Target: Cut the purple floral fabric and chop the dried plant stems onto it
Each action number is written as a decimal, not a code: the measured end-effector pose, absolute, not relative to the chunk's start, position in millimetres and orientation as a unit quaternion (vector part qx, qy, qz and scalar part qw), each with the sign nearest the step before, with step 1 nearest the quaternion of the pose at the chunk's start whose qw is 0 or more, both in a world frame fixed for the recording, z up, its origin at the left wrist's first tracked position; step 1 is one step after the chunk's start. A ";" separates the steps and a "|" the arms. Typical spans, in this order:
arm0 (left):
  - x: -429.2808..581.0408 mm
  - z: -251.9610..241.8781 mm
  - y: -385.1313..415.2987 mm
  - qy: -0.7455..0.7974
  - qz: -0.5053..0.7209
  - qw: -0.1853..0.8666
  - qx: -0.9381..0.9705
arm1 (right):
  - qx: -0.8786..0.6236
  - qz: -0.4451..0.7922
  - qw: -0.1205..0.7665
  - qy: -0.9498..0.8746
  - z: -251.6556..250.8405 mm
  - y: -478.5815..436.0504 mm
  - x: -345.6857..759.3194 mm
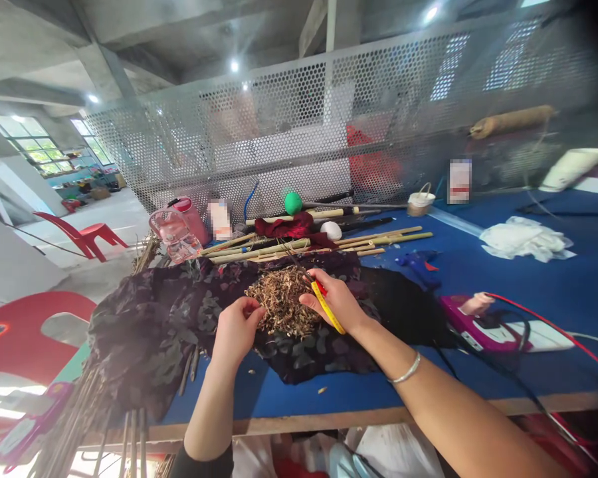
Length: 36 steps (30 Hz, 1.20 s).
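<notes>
A heap of dry brown plant bits (283,300) lies on a dark flowered cloth (154,332) spread over the blue table (528,279). My left hand (235,325) is closed in a pinch at the heap's left edge, with something small between the fingertips that I cannot make out. My right hand (335,299) rests on the heap's right side and is closed around a yellow-handled tool (327,307) with a red spot near its top.
Bamboo sticks (319,247), a red cloth (286,227), a green ball (293,202) and a pink jug (179,229) lie behind the heap. A purple device with cables (483,325) and a white rag (523,239) sit to the right. Red plastic chairs (87,237) stand at left.
</notes>
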<state>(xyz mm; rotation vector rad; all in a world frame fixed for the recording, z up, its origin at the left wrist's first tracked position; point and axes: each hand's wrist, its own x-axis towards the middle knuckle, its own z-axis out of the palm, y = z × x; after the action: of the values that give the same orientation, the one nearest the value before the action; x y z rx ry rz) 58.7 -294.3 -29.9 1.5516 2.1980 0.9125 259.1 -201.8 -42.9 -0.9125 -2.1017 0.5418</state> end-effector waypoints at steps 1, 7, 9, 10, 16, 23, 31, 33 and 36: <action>62.0 -29.2 -286.5 0.764 0.328 0.119 0.543 | -0.365 0.212 0.392 -0.818 -43.4 -200.9 259.2; 80.3 -31.8 -246.3 0.750 0.242 0.097 0.607 | -0.403 0.230 0.420 -0.780 -47.3 -191.1 264.0; 73.0 -32.0 -242.0 0.736 0.252 0.145 0.612 | -0.406 0.235 0.420 -0.777 -48.7 -188.4 265.2; 66.8 -31.0 -241.2 0.727 0.273 0.174 0.605 | -0.406 0.237 0.421 -0.776 -49.6 -187.5 265.5; 32.5 -21.9 -240.4 0.635 0.482 0.426 0.428 | -0.402 0.239 0.408 -0.784 -54.5 -186.5 263.6; 24.2 -34.1 -245.4 0.705 0.453 0.240 0.490 | -0.399 0.244 0.402 -0.787 -53.4 -189.9 261.8; 28.9 -20.4 -252.1 0.764 0.246 0.167 0.573 | -0.404 0.244 0.385 -0.793 -53.4 -190.4 260.6; 29.1 -14.2 -240.1 0.784 0.242 0.111 0.561 | -0.413 0.233 0.387 -0.791 -53.4 -189.6 260.3; 35.1 -12.2 -213.6 0.780 0.220 0.133 0.571 | -0.426 0.221 0.390 -0.786 -53.3 -188.4 260.5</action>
<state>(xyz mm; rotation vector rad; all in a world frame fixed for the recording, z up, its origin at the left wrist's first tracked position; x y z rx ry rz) 35.1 -213.6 -12.2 1.6553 2.2618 0.6373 260.5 -188.4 -53.3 -1.0829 -1.9968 0.5622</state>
